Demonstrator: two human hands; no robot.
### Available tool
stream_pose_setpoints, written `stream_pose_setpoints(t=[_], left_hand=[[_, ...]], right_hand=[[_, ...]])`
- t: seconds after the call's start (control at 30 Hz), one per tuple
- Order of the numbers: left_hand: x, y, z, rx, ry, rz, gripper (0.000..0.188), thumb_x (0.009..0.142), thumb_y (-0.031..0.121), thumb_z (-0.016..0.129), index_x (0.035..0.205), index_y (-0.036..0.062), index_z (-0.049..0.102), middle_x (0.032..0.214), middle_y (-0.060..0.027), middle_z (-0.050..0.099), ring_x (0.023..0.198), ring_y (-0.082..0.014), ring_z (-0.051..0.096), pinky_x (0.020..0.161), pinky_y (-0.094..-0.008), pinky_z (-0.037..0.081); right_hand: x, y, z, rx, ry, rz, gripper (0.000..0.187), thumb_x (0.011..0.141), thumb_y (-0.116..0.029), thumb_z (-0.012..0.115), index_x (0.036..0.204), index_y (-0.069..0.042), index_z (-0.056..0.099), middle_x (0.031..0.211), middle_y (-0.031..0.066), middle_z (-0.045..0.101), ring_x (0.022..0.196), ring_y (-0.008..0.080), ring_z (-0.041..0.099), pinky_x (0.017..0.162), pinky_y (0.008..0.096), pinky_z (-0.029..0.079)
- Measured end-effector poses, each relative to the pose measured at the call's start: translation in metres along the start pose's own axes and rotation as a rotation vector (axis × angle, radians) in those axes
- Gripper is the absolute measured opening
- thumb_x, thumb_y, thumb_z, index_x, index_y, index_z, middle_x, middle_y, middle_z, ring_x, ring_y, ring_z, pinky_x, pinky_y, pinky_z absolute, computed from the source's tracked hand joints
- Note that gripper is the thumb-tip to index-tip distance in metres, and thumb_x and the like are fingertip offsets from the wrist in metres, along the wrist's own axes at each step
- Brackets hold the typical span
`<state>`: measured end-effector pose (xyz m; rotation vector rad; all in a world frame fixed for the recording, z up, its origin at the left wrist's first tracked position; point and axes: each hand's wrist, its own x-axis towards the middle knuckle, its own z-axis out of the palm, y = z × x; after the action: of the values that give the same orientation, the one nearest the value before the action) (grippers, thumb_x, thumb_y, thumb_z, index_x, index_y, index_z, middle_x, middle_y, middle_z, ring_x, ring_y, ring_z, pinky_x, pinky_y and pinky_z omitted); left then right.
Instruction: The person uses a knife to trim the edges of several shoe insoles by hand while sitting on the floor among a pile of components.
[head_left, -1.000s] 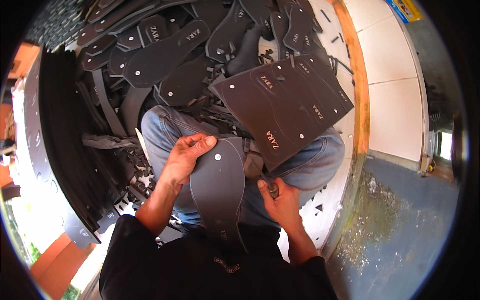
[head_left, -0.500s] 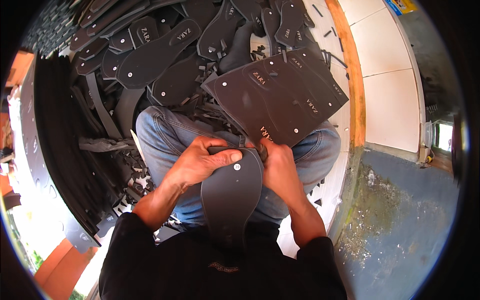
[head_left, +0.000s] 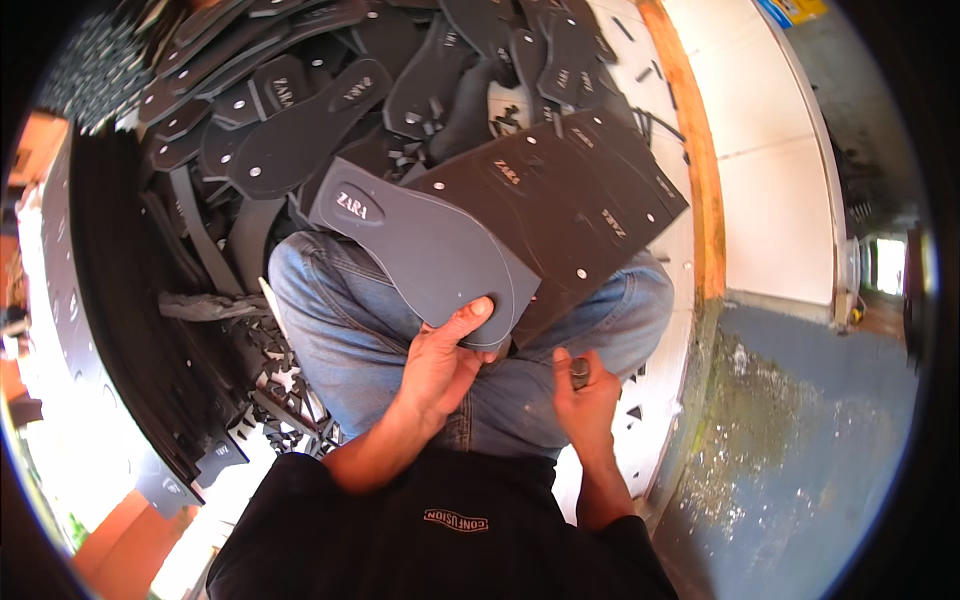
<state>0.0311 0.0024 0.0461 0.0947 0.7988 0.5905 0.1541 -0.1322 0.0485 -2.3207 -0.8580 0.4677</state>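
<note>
A dark grey shoe-sole piece with a raised oval heel patch slants over my lap. My left hand pinches its rounded front end, thumb on top and fingers underneath. Along its right side, a strip of material stands outside the outlined sole shape. My right hand, apart from the piece above my right thigh, is closed around a tool with a short round handle; whether it has a blade is hidden. Beyond the piece, a dark sheet marked with several sole outlines rests over my right knee, partly covered by it.
Many cut dark soles lie heaped at the far side. Black offcuts litter the floor at left, beside a stack of dark sheets. A wooden strip edges the pale floor at right, with a worn grey floor nearby.
The sole piece has swung round, from reaching toward my chest to pointing away and left. My right hand has come off it and moved nearer with the tool; my left hand still grips it.
</note>
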Motion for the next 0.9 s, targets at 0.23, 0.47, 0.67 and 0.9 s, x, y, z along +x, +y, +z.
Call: stream_pose_setpoints(t=[0.23,0.47,0.67,0.9], left_hand=[[0.001,-0.028,0.009,-0.019,0.063,0.035,0.023,0.083,0.020,0.068,0.100,0.0114,0.055,0.089,0.0007,0.060,0.073,-0.0100,0.057,0.053,-0.0242,0.043],[-0.003,-0.028,-0.015,-0.062,-0.008,0.100,0.020,0.082,0.016,0.068,0.098,0.0091,0.058,0.086,-0.0009,0.060,0.069,-0.0105,0.057,0.052,-0.0227,0.045],[-0.037,-0.047,-0.064,0.195,0.061,0.006,0.027,0.078,0.015,0.072,0.099,0.0046,0.058,0.085,-0.0023,0.061,0.069,-0.0124,0.059,0.048,-0.0249,0.045],[-0.042,-0.045,-0.068,0.173,-0.005,-0.014,0.024,0.077,0.019,0.072,0.094,0.0042,0.062,0.077,-0.0036,0.063,0.060,-0.0117,0.059,0.048,-0.0240,0.045]], right_hand=[[-0.018,0.011,0.008,-0.192,-0.083,0.025,0.023,0.077,-0.016,0.065,0.067,-0.004,0.049,0.055,0.0165,0.054,0.051,0.0367,0.056,0.049,0.0433,0.044],[-0.022,-0.002,0.016,-0.266,-0.196,0.031,0.020,0.078,-0.014,0.063,0.069,-0.003,0.049,0.058,0.0191,0.057,0.056,0.0391,0.058,0.053,0.0461,0.045],[-0.002,-0.025,0.037,-0.267,-0.263,-0.048,0.015,0.079,-0.013,0.060,0.074,-0.001,0.053,0.063,0.0216,0.060,0.060,0.0410,0.059,0.057,0.0462,0.046],[0.012,-0.021,0.045,0.467,-0.326,0.142,0.027,0.089,-0.022,0.057,0.080,0.003,0.058,0.059,0.0094,0.056,0.046,0.0165,0.050,0.047,0.0307,0.040]])
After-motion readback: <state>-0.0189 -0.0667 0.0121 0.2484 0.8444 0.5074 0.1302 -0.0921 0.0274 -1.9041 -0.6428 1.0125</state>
